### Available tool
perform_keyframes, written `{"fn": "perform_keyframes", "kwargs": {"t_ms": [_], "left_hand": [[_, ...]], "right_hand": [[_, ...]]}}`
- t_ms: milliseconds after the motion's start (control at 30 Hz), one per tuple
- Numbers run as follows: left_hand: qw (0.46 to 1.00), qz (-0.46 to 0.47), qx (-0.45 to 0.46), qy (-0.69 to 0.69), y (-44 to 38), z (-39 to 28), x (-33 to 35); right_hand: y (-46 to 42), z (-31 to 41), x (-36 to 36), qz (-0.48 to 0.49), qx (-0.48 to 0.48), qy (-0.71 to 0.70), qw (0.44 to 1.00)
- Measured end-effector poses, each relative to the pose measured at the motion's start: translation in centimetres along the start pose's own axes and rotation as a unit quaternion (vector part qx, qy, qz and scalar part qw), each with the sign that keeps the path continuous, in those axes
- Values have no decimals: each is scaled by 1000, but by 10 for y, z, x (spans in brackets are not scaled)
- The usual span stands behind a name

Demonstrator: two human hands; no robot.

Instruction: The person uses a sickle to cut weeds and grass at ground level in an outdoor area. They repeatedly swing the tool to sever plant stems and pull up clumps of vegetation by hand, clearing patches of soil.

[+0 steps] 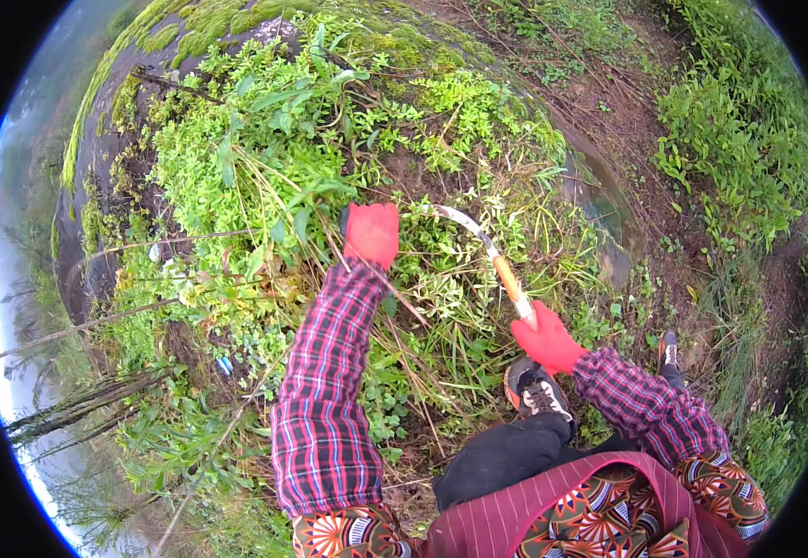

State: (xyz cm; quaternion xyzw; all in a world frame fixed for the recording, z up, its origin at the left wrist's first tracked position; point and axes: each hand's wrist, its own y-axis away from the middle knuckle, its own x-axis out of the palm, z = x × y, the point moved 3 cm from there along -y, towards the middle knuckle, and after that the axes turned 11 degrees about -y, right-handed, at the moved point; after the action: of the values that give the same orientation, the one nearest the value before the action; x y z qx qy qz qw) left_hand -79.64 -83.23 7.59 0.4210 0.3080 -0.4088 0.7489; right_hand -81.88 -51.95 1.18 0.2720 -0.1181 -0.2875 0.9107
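My left hand (372, 236), in a red glove, is closed around a bunch of leafy weed stems (309, 202) at the middle of the view. Long dry stalks (404, 303) stick out below it. A sickle (505, 275) with an orange and white handle is in my right hand (547, 340), which wears a matching red glove. The curved blade (470, 222) arcs up and left, its tip close to my left hand among low green plants (445, 279). Leaves hide the fingers of my left hand.
A large moss-covered rock (194, 42) bulges beyond the weeds. My shoe (538, 394) stands in the grass below the sickle handle. Thin bare branches (118, 314) cross the left side, near a blue scrap (224, 365). Bushes (732, 139) line bare soil (627, 132) on the right.
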Motion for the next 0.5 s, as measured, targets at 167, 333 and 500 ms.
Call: {"fn": "perform_keyframes", "kwargs": {"t_ms": [167,333,500], "left_hand": [[994,-92,-61,0,17,-1,14],[997,-50,-60,30,8,6,18],[995,-13,17,96,39,-39,16]], "right_hand": [[-29,22,-16,47,120,40,991],[-43,15,-10,75,85,29,993],[61,-30,-24,50,97,21,994]]}}
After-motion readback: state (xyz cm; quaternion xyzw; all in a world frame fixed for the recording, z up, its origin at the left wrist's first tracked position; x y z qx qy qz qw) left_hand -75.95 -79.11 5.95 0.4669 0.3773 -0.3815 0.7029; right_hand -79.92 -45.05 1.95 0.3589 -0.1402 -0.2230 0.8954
